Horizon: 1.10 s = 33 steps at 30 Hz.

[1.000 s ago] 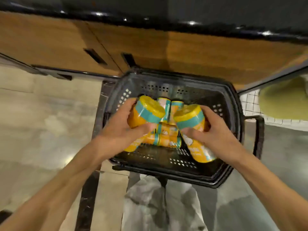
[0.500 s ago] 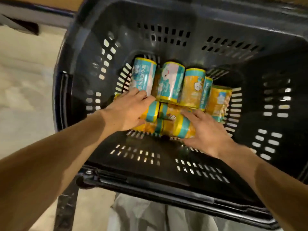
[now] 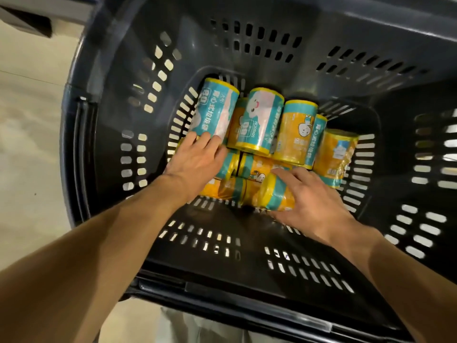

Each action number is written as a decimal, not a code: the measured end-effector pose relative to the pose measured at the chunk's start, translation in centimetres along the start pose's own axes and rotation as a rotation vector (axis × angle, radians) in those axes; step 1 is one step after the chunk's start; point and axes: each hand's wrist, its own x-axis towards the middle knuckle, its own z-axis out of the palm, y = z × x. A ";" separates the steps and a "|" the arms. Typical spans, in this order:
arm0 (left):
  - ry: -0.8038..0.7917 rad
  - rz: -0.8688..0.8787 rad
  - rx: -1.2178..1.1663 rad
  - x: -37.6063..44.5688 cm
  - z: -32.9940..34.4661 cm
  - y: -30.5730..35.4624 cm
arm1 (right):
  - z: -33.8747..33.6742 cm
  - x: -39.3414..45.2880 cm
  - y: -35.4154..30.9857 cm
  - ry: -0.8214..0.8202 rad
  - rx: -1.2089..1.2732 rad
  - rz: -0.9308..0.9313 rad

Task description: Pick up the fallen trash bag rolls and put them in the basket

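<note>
Both hands are inside the dark basket (image 3: 103,149), where the trash bag rolls (image 3: 262,125) lie packed together on the far part of its floor. The left hand (image 3: 197,158) lies with quite straight fingers on the rolls at the left, and it hides the roll under its palm, so I cannot tell if it grips anything. The right hand (image 3: 312,201) curls around the nearest roll (image 3: 274,194), covering its right half; the basket's far rim is cut off.

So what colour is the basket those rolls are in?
Dark grey plastic basket, with slotted holes in its walls and floor; the head view shows it.
</note>
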 end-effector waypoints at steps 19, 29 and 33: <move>-0.137 -0.008 -0.291 -2.9 -3.6 -5.0 | 2.3 6.0 -4.8 0.052 -0.261 -0.042; -0.110 -0.030 -0.365 -3.5 -4.2 -4.2 | 2.4 5.4 -5.3 0.109 -0.253 0.013; -0.066 -0.068 -0.391 -4.8 -7.0 -4.6 | -1.8 3.2 -7.1 0.111 -0.317 -0.062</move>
